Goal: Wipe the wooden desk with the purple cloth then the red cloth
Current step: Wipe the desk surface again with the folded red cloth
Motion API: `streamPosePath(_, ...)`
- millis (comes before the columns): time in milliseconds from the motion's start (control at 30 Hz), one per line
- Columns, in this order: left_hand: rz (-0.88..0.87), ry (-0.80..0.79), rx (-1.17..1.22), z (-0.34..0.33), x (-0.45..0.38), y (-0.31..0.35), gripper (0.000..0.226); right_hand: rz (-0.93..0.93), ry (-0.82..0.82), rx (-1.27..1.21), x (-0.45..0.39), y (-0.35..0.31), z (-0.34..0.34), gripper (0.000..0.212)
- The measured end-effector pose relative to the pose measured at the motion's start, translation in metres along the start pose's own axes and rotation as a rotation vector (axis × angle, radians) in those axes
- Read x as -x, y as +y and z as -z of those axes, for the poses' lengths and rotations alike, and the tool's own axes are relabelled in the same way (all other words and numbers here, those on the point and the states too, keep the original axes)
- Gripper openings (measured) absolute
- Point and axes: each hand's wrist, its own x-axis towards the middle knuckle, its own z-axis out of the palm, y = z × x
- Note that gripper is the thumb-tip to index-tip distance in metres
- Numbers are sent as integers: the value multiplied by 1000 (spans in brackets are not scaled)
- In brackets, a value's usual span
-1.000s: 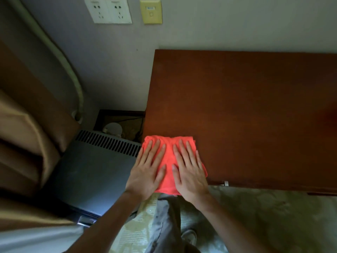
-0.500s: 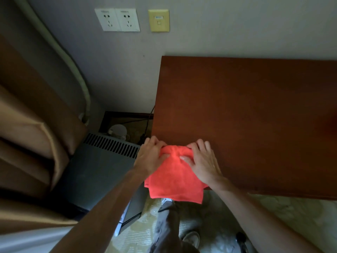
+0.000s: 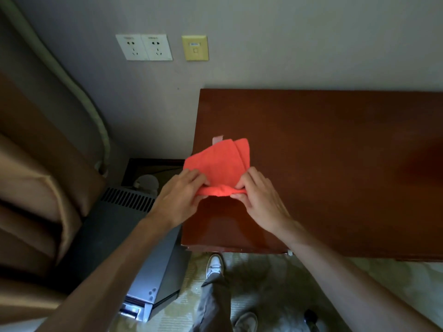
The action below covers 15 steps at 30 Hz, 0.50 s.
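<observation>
**Red cloth held folded over the desk's left end**

Both hands pinch the red cloth [image 3: 219, 164] at its near fold: the left hand [image 3: 178, 197] grips the left end, the right hand [image 3: 257, 195] the right end, fingers curled round the fabric. The cloth's far part fans out above the wooden desk [image 3: 335, 164], near its left edge. A grey appliance [image 3: 115, 236] stands left of the desk.

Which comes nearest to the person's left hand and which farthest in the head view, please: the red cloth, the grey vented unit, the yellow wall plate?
Measured from the left hand:
1. Red cloth: pinched in that hand, above the desk's left end.
2. Grey vented unit: beside the hand on its left, lower down by the desk.
3. Yellow wall plate: on the wall, beyond the desk.
</observation>
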Motion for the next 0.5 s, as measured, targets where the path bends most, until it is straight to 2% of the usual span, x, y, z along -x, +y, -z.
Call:
streamPosePath(100,43,-207,-46,-24,22,-4,64,-29,-270,67,32,5,-23,44)
streamPosePath(133,79,-213,10,-31,28,-3,69,-49,-324,78,41,8,-30,53)
streamPosePath(167,124,-173,102,-38,33,-1,67,-75,-321,77,49,10,-37,58)
streamPosePath(267,228,11,258,-61,27,6,55,-162,-158,65,49,14,-52,63)
streamPosePath(367,284,68,260,-94,13,8,56,-188,-83,47,31,16,-74,63)
streamPosePath(500,293,92,121,-130,4,3,56,-190,-27,53,14,24,-110,59)
